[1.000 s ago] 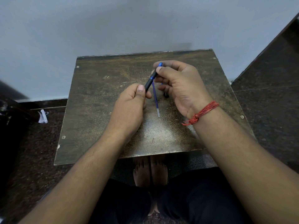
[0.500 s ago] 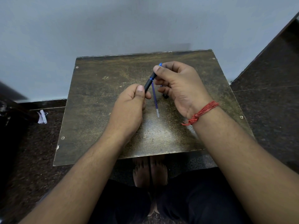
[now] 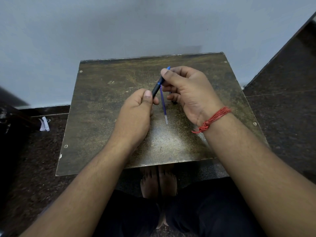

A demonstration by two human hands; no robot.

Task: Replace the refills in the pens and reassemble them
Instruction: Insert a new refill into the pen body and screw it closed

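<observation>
Both hands hold one pen [image 3: 158, 86] above the worn brown table [image 3: 102, 108]. The pen has a black grip and a blue tip end that pokes out past my right thumb. My left hand [image 3: 136, 113] pinches the lower black end between thumb and fingers. My right hand [image 3: 186, 93] grips the upper blue part. A loose purple-blue refill [image 3: 163, 106] lies on the table between the hands, its clear end pointing toward me. A small dark pen part [image 3: 174, 102] shows just under my right fingers, mostly hidden.
The small table stands against a pale wall [image 3: 136, 23]. Dark speckled floor [image 3: 282, 117] surrounds it. A crumpled bit of paper [image 3: 44, 124] lies on the floor to the left. My bare feet [image 3: 159, 183] show under the table's near edge.
My right hand has shifted slightly along the upper part of the pen. The left hand, the loose refill and the table stay where they were.
</observation>
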